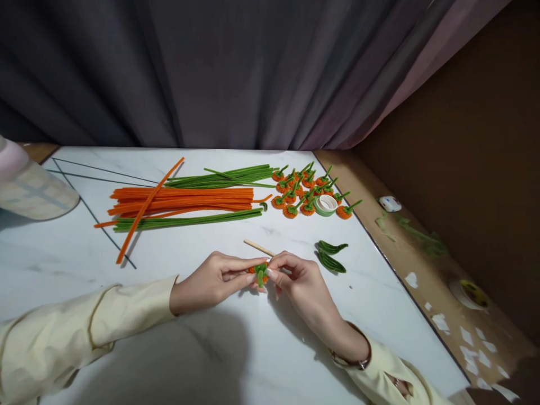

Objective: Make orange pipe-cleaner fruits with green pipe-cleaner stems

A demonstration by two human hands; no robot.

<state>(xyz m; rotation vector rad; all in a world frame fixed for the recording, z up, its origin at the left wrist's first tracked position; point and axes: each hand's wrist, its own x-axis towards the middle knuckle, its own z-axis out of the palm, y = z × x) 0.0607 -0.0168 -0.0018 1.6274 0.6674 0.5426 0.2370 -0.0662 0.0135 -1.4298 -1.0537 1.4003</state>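
Observation:
Between the fingertips of both hands is a small pipe-cleaner pumpkin point(261, 274), orange with a green top and stem. My left hand point(215, 281) pinches it from the left, fingers stretched along its far side and thumb in front. From the right, my right hand point(301, 289) has its thumb and index finger closed at the pumpkin's edge. The fingers cover much of the orange body. Just beyond the hands lies a thin wooden stick point(257, 246), its near end hidden behind my right hand. Two dark green pipe-cleaner leaves point(331, 262) rest to the right.
Orange pipe cleaners point(189, 199) lie bundled beside green ones point(228, 176). Several finished pumpkins point(291, 210) surround a roll of green tape point(326, 206) at the back right. A pale cylindrical container point(37, 188) stands left. Paper scraps point(468, 354) litter the brown surface on the right.

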